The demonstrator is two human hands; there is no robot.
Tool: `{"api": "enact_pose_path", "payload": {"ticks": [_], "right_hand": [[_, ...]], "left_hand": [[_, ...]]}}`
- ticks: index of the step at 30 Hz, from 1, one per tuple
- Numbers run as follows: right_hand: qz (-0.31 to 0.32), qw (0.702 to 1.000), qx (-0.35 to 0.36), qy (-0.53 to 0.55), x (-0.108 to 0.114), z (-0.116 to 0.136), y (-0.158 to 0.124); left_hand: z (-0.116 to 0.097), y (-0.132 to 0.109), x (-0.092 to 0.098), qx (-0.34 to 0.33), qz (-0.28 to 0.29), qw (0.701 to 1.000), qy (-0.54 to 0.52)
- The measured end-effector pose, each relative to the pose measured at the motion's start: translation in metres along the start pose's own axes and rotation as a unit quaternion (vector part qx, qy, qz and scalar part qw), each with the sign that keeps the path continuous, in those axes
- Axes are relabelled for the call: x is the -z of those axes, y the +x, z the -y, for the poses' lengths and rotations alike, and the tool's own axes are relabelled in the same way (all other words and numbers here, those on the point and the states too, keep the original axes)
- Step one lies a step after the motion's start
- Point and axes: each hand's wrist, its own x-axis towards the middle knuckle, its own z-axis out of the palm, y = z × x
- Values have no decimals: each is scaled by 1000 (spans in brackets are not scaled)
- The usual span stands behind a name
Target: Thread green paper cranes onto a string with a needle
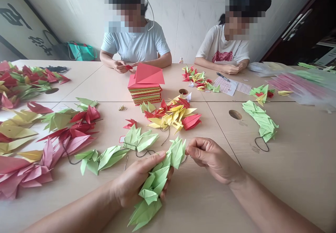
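My left hand (143,173) is closed around a strand of light green folded paper cranes (154,180), which hangs down toward the table's near edge. At the strand's upper end my right hand (210,157) is pinched shut, fingertips beside the last crane. A bit of black cord (184,160) shows right by those fingertips. Left of my hands, more green paper cranes (111,157) lie along a black cord, with a needle-like metal piece (125,163) close by. Red and yellow cranes (174,114) are heaped just beyond my hands.
A stack of coloured paper squares (144,93) stands mid-table. Many cranes (49,159) cover the left side. A finished-looking green strand (259,119) lies at right near a round table hole (235,114). Two people sit opposite; one holds red paper (128,67). Plastic bags (309,82) lie far right.
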Motion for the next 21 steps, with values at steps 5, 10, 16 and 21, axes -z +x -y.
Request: {"api": "enact_pose_path", "payload": {"ticks": [5,10,16,21], "right_hand": [[34,998,5,-46,-6,-1,-1],[85,991,35,-92,-13,-4,-1],[73,994,37,-79,-12,-5,0],[6,999,-15,36,-8,-3,-1]], "left_hand": [[0,1,1,8,-4,1000,21],[0,0,2,4,30,997,68],[-1,1,4,-16,23,999,30],[0,2,2,-22,14,1000,14]]}}
